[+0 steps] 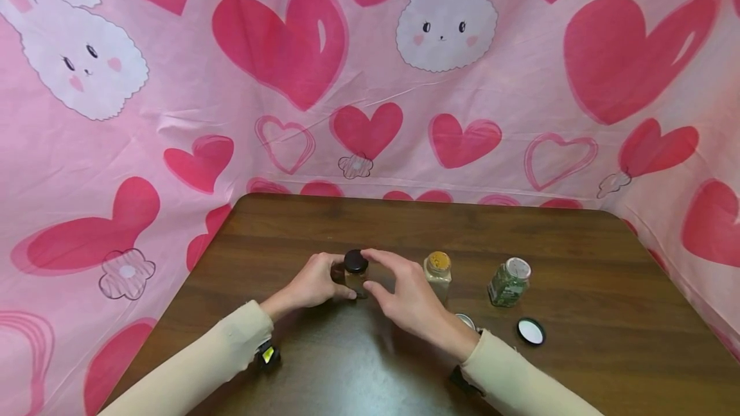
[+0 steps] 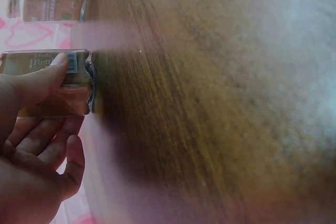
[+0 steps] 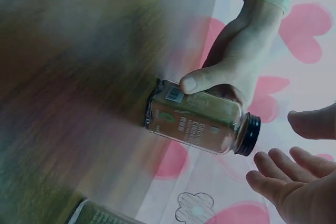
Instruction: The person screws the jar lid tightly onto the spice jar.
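Note:
A ground cinnamon jar [image 1: 354, 282] with a black lid [image 1: 356, 260] stands upright on the table. My left hand [image 1: 315, 282] grips its body from the left, the thumb on the front by the barcode, as the right wrist view shows. In that view the jar [image 3: 194, 116] has a brown label. My right hand [image 1: 407, 294] is at the lid's right side, with thumb and fingers spread. In the right wrist view the fingers [image 3: 270, 163] are a small gap away from the black lid [image 3: 248, 134] and hold nothing.
Behind the right hand stands a lidless jar [image 1: 437, 278] with a yellowish top. Farther right is a lidless jar of green herbs [image 1: 507, 289]. A black-rimmed lid [image 1: 530, 331] lies white side up; another lid [image 1: 465, 321] is partly hidden by the right wrist. A pink cloth [image 1: 405, 95] surrounds the wooden table [image 1: 324, 358].

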A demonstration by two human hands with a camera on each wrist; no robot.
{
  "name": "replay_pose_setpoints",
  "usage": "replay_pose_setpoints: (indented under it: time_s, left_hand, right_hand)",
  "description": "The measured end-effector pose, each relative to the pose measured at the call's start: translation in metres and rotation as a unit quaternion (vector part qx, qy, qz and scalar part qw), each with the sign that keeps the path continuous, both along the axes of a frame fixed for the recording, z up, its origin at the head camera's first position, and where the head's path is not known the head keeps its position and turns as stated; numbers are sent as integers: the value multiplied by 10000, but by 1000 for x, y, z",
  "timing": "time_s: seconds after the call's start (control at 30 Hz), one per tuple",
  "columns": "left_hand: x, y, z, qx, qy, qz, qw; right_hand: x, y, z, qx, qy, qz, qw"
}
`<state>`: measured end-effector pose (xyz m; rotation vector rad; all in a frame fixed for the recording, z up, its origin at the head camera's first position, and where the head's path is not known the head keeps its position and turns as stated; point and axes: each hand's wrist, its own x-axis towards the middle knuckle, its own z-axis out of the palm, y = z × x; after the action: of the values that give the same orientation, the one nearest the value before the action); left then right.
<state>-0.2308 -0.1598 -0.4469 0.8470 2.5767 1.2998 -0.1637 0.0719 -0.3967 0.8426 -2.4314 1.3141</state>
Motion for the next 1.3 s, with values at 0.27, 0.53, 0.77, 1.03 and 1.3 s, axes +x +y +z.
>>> replay_pose_setpoints:
  time_s: [0.27,0.53,0.77,1.03,1.3]
  left_hand:
    - [1,0,-2,-38,-41,30,10000]
    - [1,2,-4,-107,-16,33,9999]
    - [1,2,-2,-116,-36,115,9999]
    - [0,3,0,-81,-121,97,9998]
    - [-1,2,0,-84,-131,58,9999]
  right_hand:
    - [11,10,-1,53,98,-42,9999]
    - [21,19,-4,74,395,15,9992]
    - [28,27,-3,153,458,56,9988]
    - [33,35,-5,138,347,26,9993]
    - [39,45,-12,196,417,-44,9989]
